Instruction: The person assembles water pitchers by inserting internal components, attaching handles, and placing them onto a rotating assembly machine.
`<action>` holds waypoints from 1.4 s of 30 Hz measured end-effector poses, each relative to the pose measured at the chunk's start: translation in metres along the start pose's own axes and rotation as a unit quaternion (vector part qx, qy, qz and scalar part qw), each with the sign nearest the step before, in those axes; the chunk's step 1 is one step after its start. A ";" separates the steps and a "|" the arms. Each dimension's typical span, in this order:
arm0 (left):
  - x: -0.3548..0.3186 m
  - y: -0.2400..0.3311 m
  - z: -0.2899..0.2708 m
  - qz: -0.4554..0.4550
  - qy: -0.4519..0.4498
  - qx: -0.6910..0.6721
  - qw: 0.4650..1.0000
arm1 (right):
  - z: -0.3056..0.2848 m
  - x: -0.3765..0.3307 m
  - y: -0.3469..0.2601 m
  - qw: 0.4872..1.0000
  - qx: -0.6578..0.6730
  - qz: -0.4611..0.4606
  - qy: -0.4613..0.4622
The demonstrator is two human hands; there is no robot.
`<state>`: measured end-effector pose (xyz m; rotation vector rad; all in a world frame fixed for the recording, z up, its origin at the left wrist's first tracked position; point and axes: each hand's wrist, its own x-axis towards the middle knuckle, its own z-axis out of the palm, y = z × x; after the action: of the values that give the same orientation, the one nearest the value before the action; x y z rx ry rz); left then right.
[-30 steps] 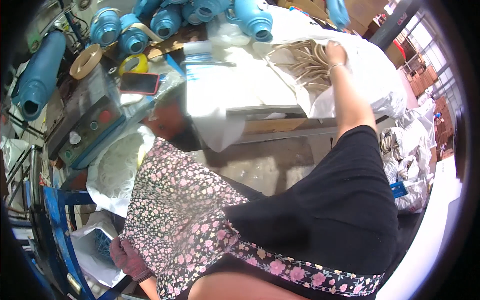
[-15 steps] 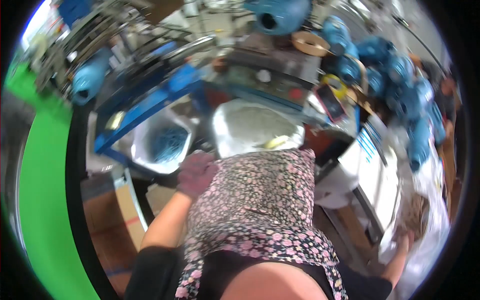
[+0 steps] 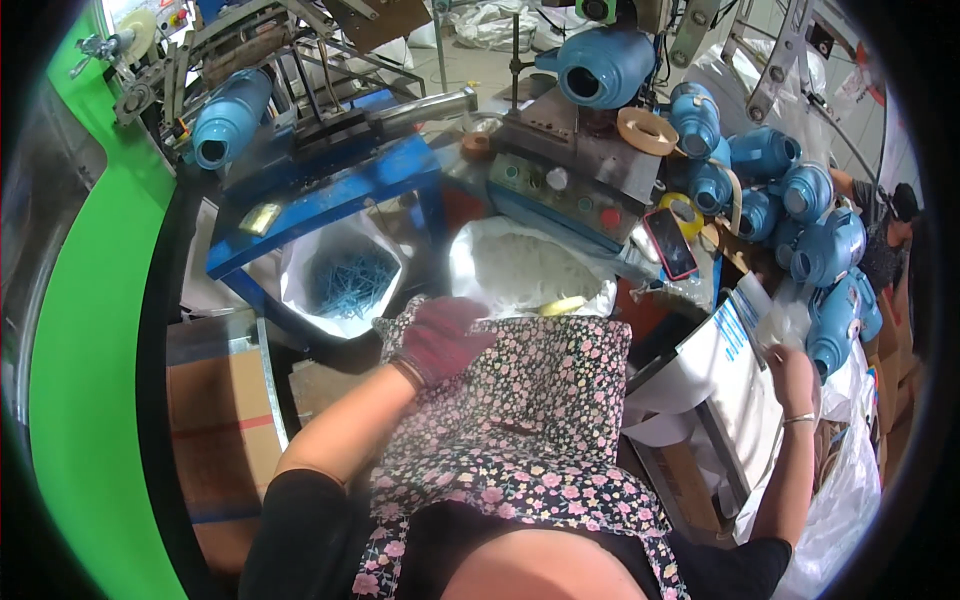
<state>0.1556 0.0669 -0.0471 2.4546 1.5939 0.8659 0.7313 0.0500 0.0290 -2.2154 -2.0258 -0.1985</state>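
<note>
My left hand (image 3: pixel 443 342), in a dark red work glove, hovers over the top of the floral apron (image 3: pixel 540 400) on my lap. Its fingers look apart and slightly curled, a little blurred, with nothing seen in them. Bare and wearing a thin bracelet, my right hand (image 3: pixel 793 380) is raised at the right. Its fingers are closed on a crumpled clear plastic bag (image 3: pixel 786 322), beside a pile of blue bottle-shaped plastic shells (image 3: pixel 828 248). Another blue shell (image 3: pixel 606 70) sits on the machine (image 3: pixel 560 190) ahead of me.
A white sack (image 3: pixel 296 290) holding thin blue plastic scraps stands under a blue metal frame (image 3: pixel 300 218). Another white sack (image 3: pixel 470 270) lies before the machine. A phone (image 3: pixel 669 244) and tape rolls (image 3: pixel 647 131) lie at right. Cardboard boxes (image 3: pixel 215 400) stand left; another person (image 3: pixel 888 240) is far right.
My right hand has risen from the large plastic bag at lower right to beside the blue shells. My gloved left hand has moved right and over the apron. The view has shifted slightly.
</note>
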 end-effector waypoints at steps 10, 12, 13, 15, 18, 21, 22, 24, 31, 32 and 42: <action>0.069 0.104 -0.040 0.216 0.046 -0.098 0.970 | -0.057 -0.014 -0.295 0.886 0.273 -0.370 0.052; 0.066 0.077 -0.048 0.151 0.058 -0.097 0.982 | -0.043 -0.003 -0.294 0.798 0.349 -0.446 0.207; 0.062 0.075 -0.058 0.065 0.087 -0.093 0.990 | -0.039 0.002 -0.294 0.757 0.386 -0.460 0.256; 0.067 0.055 -0.058 -0.050 0.092 -0.299 0.948 | -0.023 0.010 -0.285 0.725 0.536 -0.375 0.215; 0.086 0.048 -0.046 0.030 0.042 -0.096 0.994 | 0.018 0.024 -0.282 0.647 0.717 -0.257 0.034; 0.108 0.067 -0.042 0.040 -0.103 -0.242 0.964 | 0.053 0.030 -0.267 0.606 0.784 -0.131 0.018; 0.127 0.068 -0.044 0.073 -0.135 -0.311 0.938 | 0.061 0.033 -0.257 0.595 0.799 -0.078 0.034; 0.174 0.058 -0.053 0.100 -0.184 -0.231 0.950 | 0.082 0.037 -0.230 0.554 0.829 0.056 0.053; 0.366 -0.003 -0.103 0.243 -0.066 0.336 0.908 | 0.121 -0.007 -0.151 0.399 0.886 0.211 0.109; 0.380 -0.008 -0.106 0.290 -0.023 0.423 0.858 | 0.123 -0.011 -0.153 0.390 0.891 0.207 0.101; 0.246 -0.033 -0.089 0.228 0.227 0.366 0.873 | 0.100 0.009 -0.144 0.303 0.904 0.232 0.193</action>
<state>0.1568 0.2750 0.1154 3.4788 1.7402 1.1203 0.5891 0.0904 -0.0663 -0.6490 -0.1699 0.9789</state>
